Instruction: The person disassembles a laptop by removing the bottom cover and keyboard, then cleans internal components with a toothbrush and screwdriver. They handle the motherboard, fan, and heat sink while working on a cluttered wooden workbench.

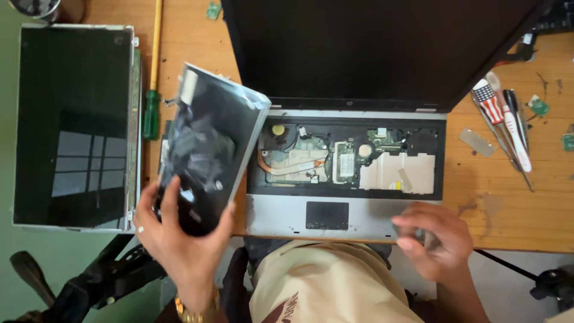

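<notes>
The left hand is clamping its grip on the lower end of a flat rectangular keyboard panel with dark foil backing, tilting up-right. The keyless silver laptop base is lying just right; the right hand, fingers curled, is pressing its front corner.

The laptop lid runs off the far edge, so its top is not seen. The removed keyboard is motion-blurred, and its near end is covered by the left hand. The right hand hides the near right corner of the laptop base. A round dark thing at the far left is cut off. The small tools at right are too small to tell apart.
</notes>
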